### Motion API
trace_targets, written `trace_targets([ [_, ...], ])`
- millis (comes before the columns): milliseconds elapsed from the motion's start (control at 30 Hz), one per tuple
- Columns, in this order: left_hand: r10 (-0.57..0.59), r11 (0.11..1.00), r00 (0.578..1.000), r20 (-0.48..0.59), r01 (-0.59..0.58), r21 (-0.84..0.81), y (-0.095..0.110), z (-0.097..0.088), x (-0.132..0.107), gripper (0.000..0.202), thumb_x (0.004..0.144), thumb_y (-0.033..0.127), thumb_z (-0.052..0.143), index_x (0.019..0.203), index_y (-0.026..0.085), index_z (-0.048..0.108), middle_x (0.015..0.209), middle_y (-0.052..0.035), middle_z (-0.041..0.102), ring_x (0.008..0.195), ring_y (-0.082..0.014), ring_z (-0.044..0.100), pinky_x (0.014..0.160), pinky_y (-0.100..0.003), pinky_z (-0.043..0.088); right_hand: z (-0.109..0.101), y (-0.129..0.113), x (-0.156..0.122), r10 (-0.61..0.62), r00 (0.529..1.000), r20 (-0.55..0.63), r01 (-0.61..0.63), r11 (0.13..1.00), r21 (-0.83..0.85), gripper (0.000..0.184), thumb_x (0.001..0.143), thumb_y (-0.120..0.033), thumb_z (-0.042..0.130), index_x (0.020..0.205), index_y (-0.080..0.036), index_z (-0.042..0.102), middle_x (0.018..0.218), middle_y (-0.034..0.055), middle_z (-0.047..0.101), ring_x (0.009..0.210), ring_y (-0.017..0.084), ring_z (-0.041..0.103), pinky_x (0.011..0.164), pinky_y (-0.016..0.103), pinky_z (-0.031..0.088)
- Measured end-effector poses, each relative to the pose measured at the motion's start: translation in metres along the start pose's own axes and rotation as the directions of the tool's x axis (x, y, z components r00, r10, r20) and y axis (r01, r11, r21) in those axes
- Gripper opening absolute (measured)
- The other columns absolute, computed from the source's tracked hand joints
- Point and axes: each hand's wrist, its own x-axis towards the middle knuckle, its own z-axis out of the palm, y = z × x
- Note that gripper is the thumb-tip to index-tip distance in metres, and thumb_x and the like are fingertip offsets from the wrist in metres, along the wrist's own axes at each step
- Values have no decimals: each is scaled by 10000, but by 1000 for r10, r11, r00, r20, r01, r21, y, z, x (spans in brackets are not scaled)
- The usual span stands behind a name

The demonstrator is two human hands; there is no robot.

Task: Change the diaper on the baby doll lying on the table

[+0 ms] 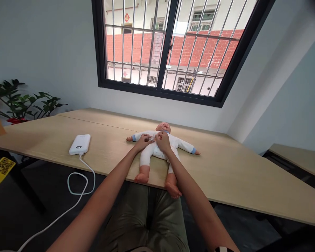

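A baby doll (164,126) lies on its back on the table, head toward the window and feet at the near edge. It wears a white bodysuit (182,143) with blue cuffs, and its arms are spread wide. My left hand (144,141) is at the chest, fingers bent in on the cloth. Beside it my right hand (162,141) is closed, thumb and fingers pinched at the front of the bodysuit. A crumpled bit of white cloth shows between the two hands. My fingertips partly hide the spot they grip.
The wooden table (225,171) runs along the wall under a barred window (160,89). At left lies a white power bank (80,144), its white cable (76,202) looping off the edge. A potted plant (23,103) stands far left. Another table (299,157) is at right.
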Motion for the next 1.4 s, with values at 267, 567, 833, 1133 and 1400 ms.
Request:
trace_targets([
  [267,40,999,999,15,-40,33,12,-1,-6,285,772,211,700,1046,135,713,1213,-121,535,1212,-248,505,1067,-339,391,-12,-17,-17,58,995,81,8,763,-647,325,870,-246,442,714,-129,702,970,149,653,993,271,515,824,370,368],
  [567,60,988,998,-15,-57,143,16,1,-5,350,769,133,664,1118,135,695,1126,-90,553,1063,-203,574,984,-305,448,-12,-19,-16,176,984,29,-105,703,-703,255,824,-292,517,853,-149,726,1036,157,625,1090,327,469,878,427,345],
  [833,233,930,972,39,-234,285,52,17,-10,222,786,120,602,876,237,767,1197,-60,574,1226,-233,481,1098,-402,361,-39,0,-19,154,936,-316,-236,941,-243,334,732,-403,653,985,-194,587,1127,102,584,1087,271,491,913,362,372],
  [1133,214,909,969,124,-244,339,47,16,-14,143,798,231,656,853,259,786,1291,-54,592,1279,-281,456,1129,-463,324,-65,22,-40,84,996,-5,-80,927,-367,266,828,-167,498,875,-236,750,980,18,720,952,209,589,921,335,365],
  [1400,125,968,989,-85,-103,227,41,14,-9,243,840,237,559,1010,201,729,1218,-89,616,1174,-225,554,995,-360,464,-64,35,-35,63,986,-152,-82,990,-116,242,810,-232,542,903,-210,765,1014,68,682,986,194,590,922,307,421],
])
